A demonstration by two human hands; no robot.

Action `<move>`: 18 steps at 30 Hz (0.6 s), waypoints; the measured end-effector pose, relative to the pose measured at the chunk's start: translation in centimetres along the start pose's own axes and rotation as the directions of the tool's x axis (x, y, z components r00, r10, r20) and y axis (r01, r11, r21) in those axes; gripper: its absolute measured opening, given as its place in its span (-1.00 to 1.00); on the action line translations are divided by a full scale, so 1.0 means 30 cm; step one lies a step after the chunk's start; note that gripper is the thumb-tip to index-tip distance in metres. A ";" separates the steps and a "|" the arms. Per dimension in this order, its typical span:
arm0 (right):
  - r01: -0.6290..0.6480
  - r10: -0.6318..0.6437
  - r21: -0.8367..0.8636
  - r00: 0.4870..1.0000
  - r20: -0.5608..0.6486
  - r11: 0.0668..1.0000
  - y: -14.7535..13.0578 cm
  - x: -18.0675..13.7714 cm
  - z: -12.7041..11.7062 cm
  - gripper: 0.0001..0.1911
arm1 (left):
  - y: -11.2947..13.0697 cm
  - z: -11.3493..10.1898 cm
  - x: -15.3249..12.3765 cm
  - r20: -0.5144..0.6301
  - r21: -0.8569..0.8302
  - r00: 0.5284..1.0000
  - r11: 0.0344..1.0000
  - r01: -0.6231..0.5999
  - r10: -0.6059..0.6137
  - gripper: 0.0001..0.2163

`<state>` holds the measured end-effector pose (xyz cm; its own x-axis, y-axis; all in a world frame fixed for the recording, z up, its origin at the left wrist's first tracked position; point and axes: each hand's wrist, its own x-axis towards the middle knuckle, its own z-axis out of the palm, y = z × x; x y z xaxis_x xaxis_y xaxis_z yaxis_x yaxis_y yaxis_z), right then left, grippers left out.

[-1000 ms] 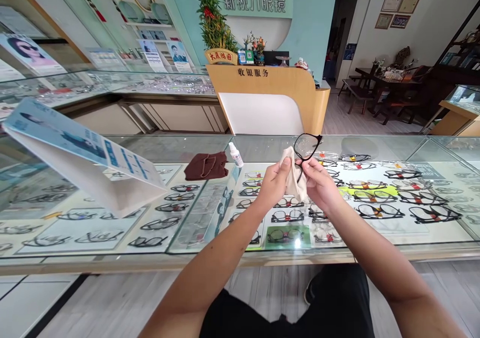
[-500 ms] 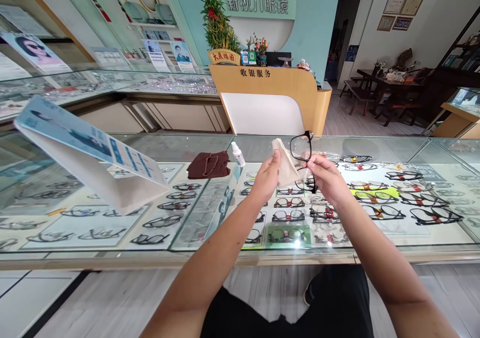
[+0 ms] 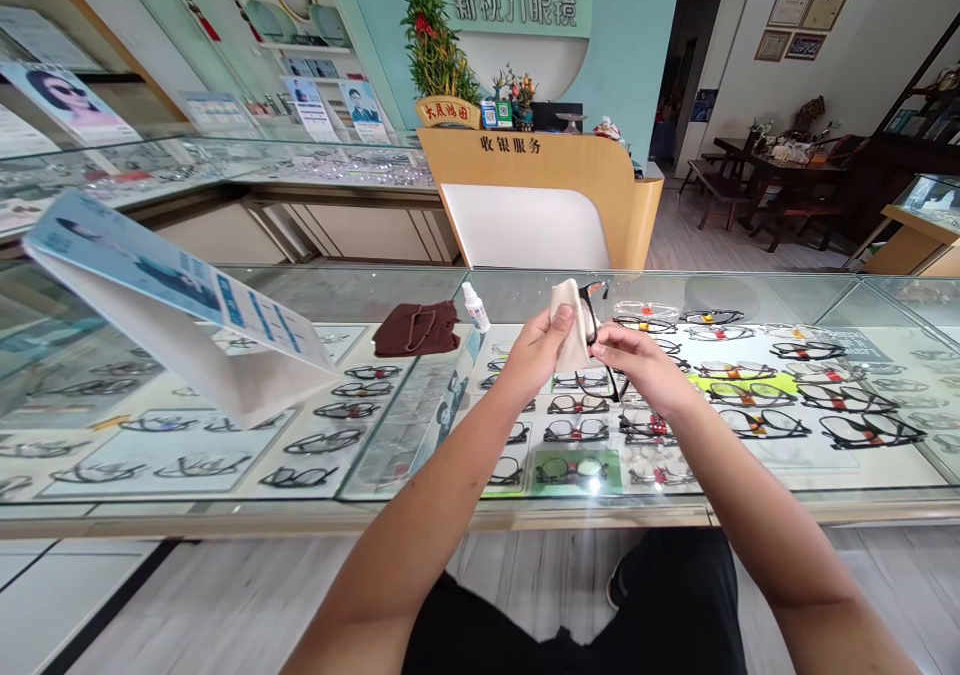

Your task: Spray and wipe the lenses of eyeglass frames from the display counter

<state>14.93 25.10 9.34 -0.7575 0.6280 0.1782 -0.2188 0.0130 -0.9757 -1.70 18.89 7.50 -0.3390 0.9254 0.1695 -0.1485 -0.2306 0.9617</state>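
Above the glass counter, my left hand pinches a cream cleaning cloth. The cloth covers one lens of a pair of black-framed eyeglasses. My right hand is closed on the frame near its middle, and a dark part of the glasses hangs below its fingers. The fingers of my left hand behind the cloth are hidden. To the left on the counter lie a dark red drawstring pouch and a small white spray bottle, which stands upright beside it.
The glass display counter holds rows of eyeglasses under its top. A folded cardboard sign stands on the left. Behind is a wooden cashier desk with a plant; a dark table with benches stands back right.
The cloth has come over a lens of the eyeglasses, which have turned more edge-on. My left hand has shifted slightly right, and my right hand slightly down.
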 end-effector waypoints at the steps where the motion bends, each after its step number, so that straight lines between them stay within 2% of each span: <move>1: 0.002 -0.002 0.005 1.000 0.000 1.000 0.000 0.000 0.001 -0.70 | 0.006 0.002 0.000 0.012 -0.024 1.000 1.000 0.005 -0.004 -0.31; 7: 0.050 -0.050 -0.010 0.998 -0.042 0.999 0.012 0.006 -0.003 -0.62 | 0.028 -0.002 0.011 0.019 -0.191 0.996 0.977 0.093 -0.091 -0.35; 11: 0.059 -0.060 -0.019 0.997 -0.045 0.998 0.016 0.007 -0.005 -0.59 | 0.030 -0.002 0.006 0.060 -0.224 0.986 0.961 0.165 -0.156 -0.39; 18: 0.026 -0.027 -0.049 0.999 -0.020 0.998 0.013 0.008 -0.015 -0.60 | 0.028 -0.001 -0.003 0.042 -0.211 0.994 0.972 0.107 -0.100 -0.46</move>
<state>14.94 25.62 8.93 -0.7386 0.6431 0.2023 -0.2082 0.0678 -0.9757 -1.82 18.60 8.28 -0.2830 0.9557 0.0811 -0.3770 -0.1886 0.9068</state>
